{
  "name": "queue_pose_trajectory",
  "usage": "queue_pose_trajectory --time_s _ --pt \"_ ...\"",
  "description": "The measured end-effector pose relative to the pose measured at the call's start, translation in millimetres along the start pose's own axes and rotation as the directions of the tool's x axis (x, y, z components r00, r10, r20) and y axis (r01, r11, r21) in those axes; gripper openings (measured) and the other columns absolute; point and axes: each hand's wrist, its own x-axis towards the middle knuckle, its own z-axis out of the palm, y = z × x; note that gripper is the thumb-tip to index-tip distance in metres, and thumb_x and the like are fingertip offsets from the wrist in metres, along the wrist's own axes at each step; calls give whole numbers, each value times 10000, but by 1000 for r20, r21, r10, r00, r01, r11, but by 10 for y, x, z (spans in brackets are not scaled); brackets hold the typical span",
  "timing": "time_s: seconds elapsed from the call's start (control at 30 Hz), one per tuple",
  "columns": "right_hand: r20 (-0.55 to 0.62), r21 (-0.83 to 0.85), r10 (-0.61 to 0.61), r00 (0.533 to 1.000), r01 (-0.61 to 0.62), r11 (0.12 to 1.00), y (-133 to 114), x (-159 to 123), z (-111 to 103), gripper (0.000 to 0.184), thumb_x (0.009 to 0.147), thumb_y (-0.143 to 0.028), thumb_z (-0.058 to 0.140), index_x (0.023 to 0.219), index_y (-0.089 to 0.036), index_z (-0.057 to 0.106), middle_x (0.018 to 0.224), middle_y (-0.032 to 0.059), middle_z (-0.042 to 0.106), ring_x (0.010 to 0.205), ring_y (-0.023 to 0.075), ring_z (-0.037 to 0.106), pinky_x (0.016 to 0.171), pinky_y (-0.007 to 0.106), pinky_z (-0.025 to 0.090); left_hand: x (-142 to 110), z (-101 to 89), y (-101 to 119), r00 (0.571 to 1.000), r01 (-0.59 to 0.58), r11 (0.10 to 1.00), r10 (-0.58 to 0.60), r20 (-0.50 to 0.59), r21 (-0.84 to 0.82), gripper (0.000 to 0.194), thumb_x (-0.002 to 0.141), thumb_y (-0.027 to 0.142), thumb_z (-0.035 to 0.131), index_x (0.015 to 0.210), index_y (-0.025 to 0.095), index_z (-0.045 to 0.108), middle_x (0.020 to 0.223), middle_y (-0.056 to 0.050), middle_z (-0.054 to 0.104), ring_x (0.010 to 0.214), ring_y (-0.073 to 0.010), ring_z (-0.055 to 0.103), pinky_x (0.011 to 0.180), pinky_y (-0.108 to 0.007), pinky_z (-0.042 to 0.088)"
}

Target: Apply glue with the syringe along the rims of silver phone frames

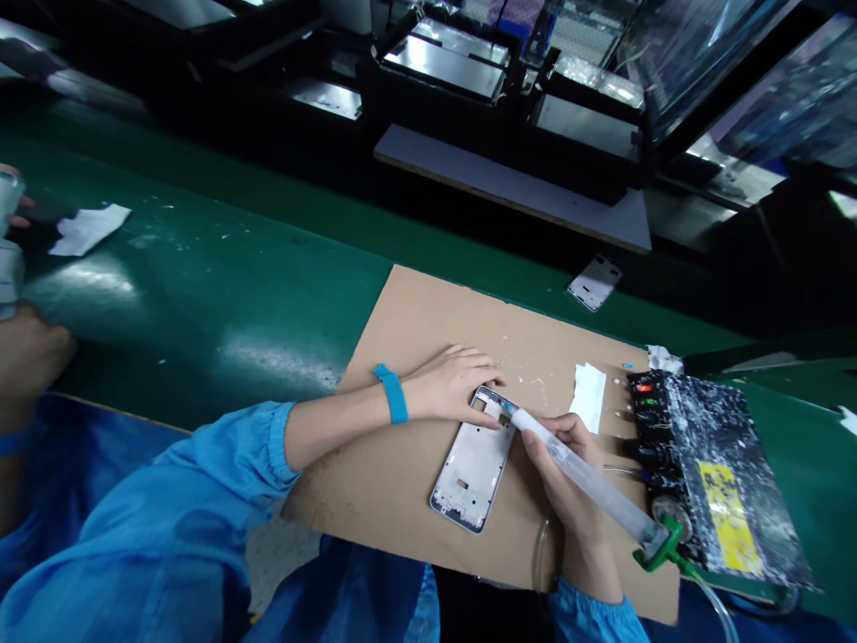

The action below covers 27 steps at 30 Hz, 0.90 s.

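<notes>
A silver phone frame [472, 469] with cut-outs lies flat on a brown cardboard sheet [415, 321]. My left hand [455, 384], with a blue band at the wrist, grips its upper end: the thumb lies on the face and the fingers curl by the top edge. In my right hand [572, 487] is a translucent dispensing syringe [595, 482], held slantwise like a pen. The blue tip of the syringe meets or hovers just over the frame's top right part; contact cannot be made out. A green cap and a clear hose join its rear end.
To the right stands a black, white-smeared dispenser box [723, 473] with knobs and lit indicators. White paper [589, 397] lies beside it. Another phone frame [594, 283] rests farther back below a shelf [515, 187]. A co-worker's hand [30, 353] shows at the left edge.
</notes>
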Motion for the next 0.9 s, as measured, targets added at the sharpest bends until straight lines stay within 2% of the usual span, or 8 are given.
queue_pose_trajectory --time_s 0.33,0.5,0.9 --pt "8 -2 5 1000 -5 1000 -4 1 -14 432 878 -576 955 942 -246 683 829 30 754 697 198 668 642 304 536 -1 7 -4 1000 -2 1000 2 -4 -7 583 902 682 898 1276 271 720 1234 -51 782 1174 -297 709 1058 -427 482" --pt "10 2 1 1000 -2 1000 -17 5 -13 420 891 -548 949 936 -232 676 830 28 747 702 188 661 647 295 526 4 10 -8 1000 -11 1000 11 -9 0 513 959 647 855 1267 259 723 1220 -47 783 1166 -289 712 1048 -419 483" --pt "4 -23 -21 1000 21 999 8 -4 -27 437 886 -573 955 928 -232 685 803 25 734 667 182 645 609 287 515 5 4 -1 1000 -13 1000 13 -8 11 509 954 641 863 1260 259 723 1194 -39 781 1146 -279 716 1036 -409 482"
